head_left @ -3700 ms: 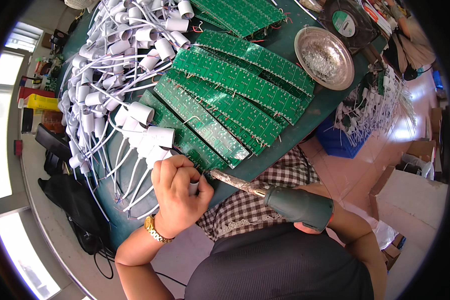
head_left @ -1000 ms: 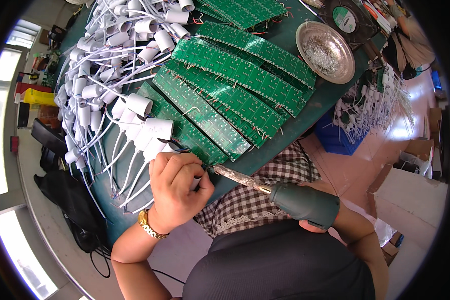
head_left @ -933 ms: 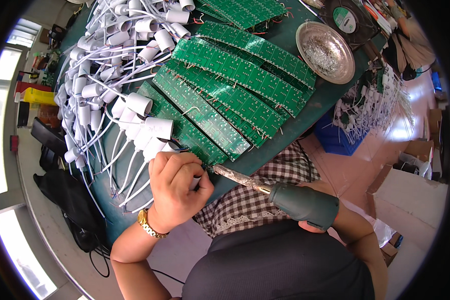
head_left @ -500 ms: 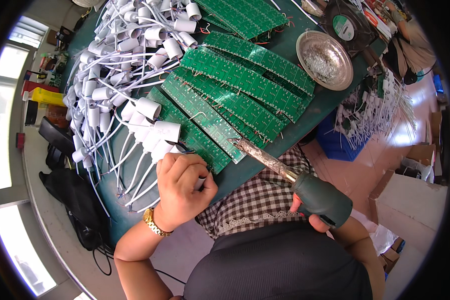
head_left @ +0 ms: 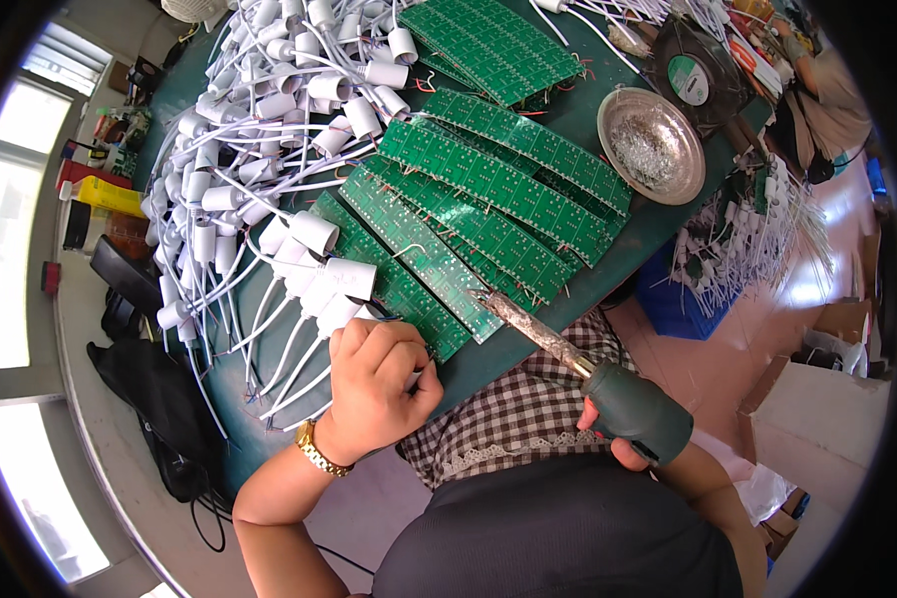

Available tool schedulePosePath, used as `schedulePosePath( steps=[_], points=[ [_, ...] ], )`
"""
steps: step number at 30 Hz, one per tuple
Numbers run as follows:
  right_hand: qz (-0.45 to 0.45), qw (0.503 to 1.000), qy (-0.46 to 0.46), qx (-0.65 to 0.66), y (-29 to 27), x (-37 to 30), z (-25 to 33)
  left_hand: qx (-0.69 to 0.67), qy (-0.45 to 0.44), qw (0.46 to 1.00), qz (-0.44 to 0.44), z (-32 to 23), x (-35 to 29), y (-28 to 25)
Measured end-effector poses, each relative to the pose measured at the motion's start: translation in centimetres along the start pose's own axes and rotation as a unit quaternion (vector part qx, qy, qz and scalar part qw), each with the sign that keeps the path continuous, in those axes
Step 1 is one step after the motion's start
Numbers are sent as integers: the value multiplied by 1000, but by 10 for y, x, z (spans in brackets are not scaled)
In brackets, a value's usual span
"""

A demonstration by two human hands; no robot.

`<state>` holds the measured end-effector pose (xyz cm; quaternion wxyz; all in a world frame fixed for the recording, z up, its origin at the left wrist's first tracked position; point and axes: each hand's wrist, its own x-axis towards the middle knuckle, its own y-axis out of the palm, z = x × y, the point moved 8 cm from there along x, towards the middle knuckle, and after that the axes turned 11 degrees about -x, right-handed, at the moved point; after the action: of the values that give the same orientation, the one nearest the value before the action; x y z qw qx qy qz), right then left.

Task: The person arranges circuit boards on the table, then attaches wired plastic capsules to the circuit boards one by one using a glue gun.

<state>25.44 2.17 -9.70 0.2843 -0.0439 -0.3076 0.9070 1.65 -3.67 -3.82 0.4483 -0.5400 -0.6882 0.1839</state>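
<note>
In my right hand (head_left: 618,439) is a large soldering iron (head_left: 633,409) with a dark green handle, my fingers wrapped round it. Its scorched metal tip is over the near end of a narrow green circuit board (head_left: 424,254); whether it touches cannot be told. My left hand (head_left: 381,377) is closed at the near end of another green board strip (head_left: 394,284). A small pale piece shows between its thumb and fingers, mostly hidden. Just beyond these knuckles, white cylindrical caps with cables (head_left: 344,277) lie in a row along the board.
A big heap of white caps and cables (head_left: 259,130) covers the table's left side. More green boards (head_left: 498,45) are stacked behind. At the right stand a metal bowl of shiny scraps (head_left: 653,145) and a black fan (head_left: 703,75). A blue bin (head_left: 683,309) sits beside the table.
The whole view has shifted a little, so the table's things appear lower and to the right. Both hands keep nearly the same pose, with the soldering iron still near the board's end.
</note>
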Motion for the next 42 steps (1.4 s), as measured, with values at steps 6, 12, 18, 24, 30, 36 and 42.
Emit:
schedulePosePath(
  steps=[6, 12, 18, 24, 30, 36, 42],
  points=[
    [30, 991, -23, 129, -1, -2, -10, -1, 14, 1000, 20, -9, 2, 2],
    [35, 997, -5, 62, -5, 2, -17, -55, -3, 996, -71, 12, 43, -63],
    [17, 1000, 18, 16, -8, 10, -18, 102, -235, 949, 182, 122, 105, -49],
    [-135, 990, -53, 2, -43, 13, -17, -56, -236, 894, 376, 118, 101, -47],
    [-205, 935, 39, 286, -69, -16, -53, -351, -203, 807, 429, 45, 114, -86],
    [-352, 921, 148, 80, -139, -34, -45, -541, -4, 838, 67, 18, 240, -158],
    [-613, 788, -4, 53, -157, -99, -45, -734, -42, 676, -48, 51, 446, -83]
  ],
)
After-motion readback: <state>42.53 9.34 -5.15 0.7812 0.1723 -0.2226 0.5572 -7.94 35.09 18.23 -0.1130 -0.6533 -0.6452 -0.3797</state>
